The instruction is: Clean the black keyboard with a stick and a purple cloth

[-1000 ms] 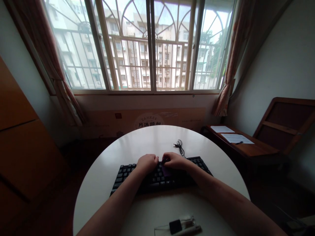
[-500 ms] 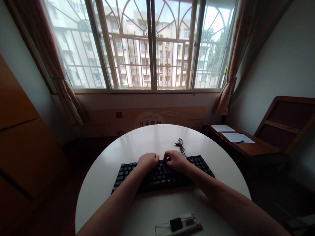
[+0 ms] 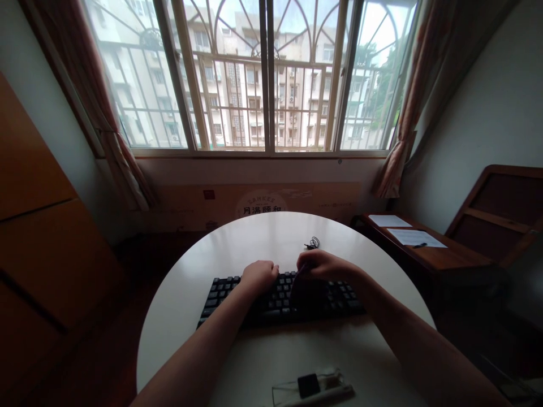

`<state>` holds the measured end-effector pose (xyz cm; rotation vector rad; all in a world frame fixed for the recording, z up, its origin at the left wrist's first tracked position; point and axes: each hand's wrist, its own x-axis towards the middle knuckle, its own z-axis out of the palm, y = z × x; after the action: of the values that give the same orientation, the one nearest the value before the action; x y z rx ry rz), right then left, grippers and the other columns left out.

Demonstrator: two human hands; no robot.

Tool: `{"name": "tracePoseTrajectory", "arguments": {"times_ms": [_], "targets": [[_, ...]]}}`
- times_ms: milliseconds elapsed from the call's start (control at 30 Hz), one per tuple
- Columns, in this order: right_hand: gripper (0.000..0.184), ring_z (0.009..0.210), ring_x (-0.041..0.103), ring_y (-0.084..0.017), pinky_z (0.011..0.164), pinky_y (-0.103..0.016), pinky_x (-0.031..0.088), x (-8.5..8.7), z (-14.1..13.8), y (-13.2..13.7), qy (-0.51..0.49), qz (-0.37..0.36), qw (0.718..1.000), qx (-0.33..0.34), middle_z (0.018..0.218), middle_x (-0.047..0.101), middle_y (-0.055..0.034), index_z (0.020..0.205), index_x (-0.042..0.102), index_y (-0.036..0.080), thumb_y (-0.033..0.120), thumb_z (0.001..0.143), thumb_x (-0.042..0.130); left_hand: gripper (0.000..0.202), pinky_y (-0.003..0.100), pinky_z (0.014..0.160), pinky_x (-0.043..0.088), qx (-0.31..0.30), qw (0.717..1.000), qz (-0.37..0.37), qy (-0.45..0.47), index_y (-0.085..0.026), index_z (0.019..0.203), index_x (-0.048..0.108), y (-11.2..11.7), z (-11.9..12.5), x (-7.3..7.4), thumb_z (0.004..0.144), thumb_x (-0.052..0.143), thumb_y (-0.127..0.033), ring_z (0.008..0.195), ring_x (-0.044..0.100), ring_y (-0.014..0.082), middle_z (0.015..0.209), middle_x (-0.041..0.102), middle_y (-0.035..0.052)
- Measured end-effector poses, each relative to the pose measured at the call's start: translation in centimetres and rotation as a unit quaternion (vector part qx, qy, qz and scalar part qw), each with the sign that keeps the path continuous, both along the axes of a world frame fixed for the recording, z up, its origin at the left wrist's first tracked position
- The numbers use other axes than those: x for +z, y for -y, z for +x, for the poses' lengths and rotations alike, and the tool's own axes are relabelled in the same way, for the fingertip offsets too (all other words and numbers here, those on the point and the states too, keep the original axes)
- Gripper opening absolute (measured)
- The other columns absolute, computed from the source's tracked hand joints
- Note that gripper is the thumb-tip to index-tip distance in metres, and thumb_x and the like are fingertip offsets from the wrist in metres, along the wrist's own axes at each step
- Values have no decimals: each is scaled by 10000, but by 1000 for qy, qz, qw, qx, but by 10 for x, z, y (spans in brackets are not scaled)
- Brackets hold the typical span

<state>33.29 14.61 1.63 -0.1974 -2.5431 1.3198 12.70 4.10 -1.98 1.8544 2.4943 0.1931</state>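
Note:
A black keyboard lies across a round white table. My left hand is closed over its far edge, left of the middle, with the fingertips hidden. To the right of it my right hand pinches a dark purple cloth, which hangs down over the keys. Part of the keyboard is covered by the cloth and by my forearms. A bundled black cable lies on the table just beyond my right hand.
Near the table's front edge lies a clear, thin object with a black square piece, blurred. To the right, a wooden bench bears sheets of paper and a pen. A printed cardboard box stands below the window.
My right hand has moved right and up from beside the left hand, lifting the cloth so it hangs over the keys. My left hand stays at the keyboard's far edge. The view has shifted slightly.

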Motion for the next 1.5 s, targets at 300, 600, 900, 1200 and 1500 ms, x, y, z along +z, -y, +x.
{"name": "tracePoseTrajectory", "arguments": {"times_ms": [300, 600, 900, 1200, 1500], "targets": [[280, 812, 590, -124, 752, -206, 462, 5, 11, -13, 41, -59, 996, 53, 873, 649, -34, 915, 659, 106, 313, 734, 710, 463, 363, 745, 481, 2, 1000, 5, -4, -206, 861, 698, 0, -1, -1, 903, 296, -431, 909, 646, 268, 967, 718, 112], [264, 893, 591, -147, 823, -251, 443, -30, -17, 4, 4, 237, 964, -120, 985, 659, -40, 1028, 674, 187, 201, 768, 625, 468, 367, 736, 480, -3, 1000, 6, -6, -210, 867, 696, -1, -2, -3, 902, 289, -438, 901, 643, 270, 957, 717, 107], [108, 1089, 535, -192, 971, -326, 393, -24, -11, -1, -27, 314, 944, -95, 1160, 618, -19, 841, 754, 272, 251, 782, 665, 475, 352, 737, 484, -3, 1000, 4, -3, -214, 873, 695, -1, -2, -4, 907, 283, -448, 896, 644, 258, 957, 716, 101], [135, 892, 571, -129, 869, -242, 402, -23, -14, 6, 12, 316, 948, -46, 951, 665, -19, 854, 770, 242, 254, 780, 657, 470, 365, 739, 486, -7, 1000, 8, -15, -216, 864, 698, -3, -3, -7, 903, 289, -445, 903, 647, 267, 954, 718, 107], [208, 781, 578, -132, 717, -223, 376, -19, -19, 21, 92, 366, 919, -112, 819, 679, -36, 893, 765, 235, 292, 827, 575, 471, 350, 739, 482, -5, 1000, 11, -14, -214, 856, 697, -2, -3, -6, 904, 289, -445, 904, 645, 256, 951, 718, 105]]}}
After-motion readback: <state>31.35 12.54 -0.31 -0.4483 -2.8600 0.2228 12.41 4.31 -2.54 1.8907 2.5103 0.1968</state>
